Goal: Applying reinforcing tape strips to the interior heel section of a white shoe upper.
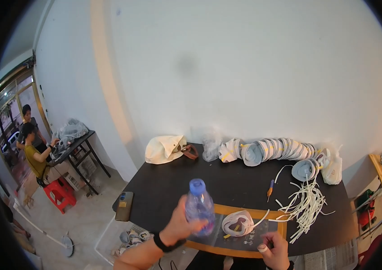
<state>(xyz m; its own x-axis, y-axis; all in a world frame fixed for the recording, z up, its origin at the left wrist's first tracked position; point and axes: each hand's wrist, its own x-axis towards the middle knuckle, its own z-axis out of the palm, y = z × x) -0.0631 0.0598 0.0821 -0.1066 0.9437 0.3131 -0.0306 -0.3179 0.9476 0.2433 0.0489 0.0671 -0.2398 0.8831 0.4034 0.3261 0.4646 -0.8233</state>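
Even, fairly bright daylight, apparently from glazed doors (13,108) at far left. Soft shadows behind the black table (227,184). Strong fisheye bending, black vignette corners. Mild softness overall.

The black table (168,189) carries a cream bag (164,149), stacked masks (276,150), white straps (305,207) and a phone (124,205).

A bottle (199,206) stands left of the mask (238,223) on the table (164,184), straps (305,204) to its right.

Small workshop: black worktable (164,184), stacked face masks (281,149), loose straps (305,204) (second bench behind).
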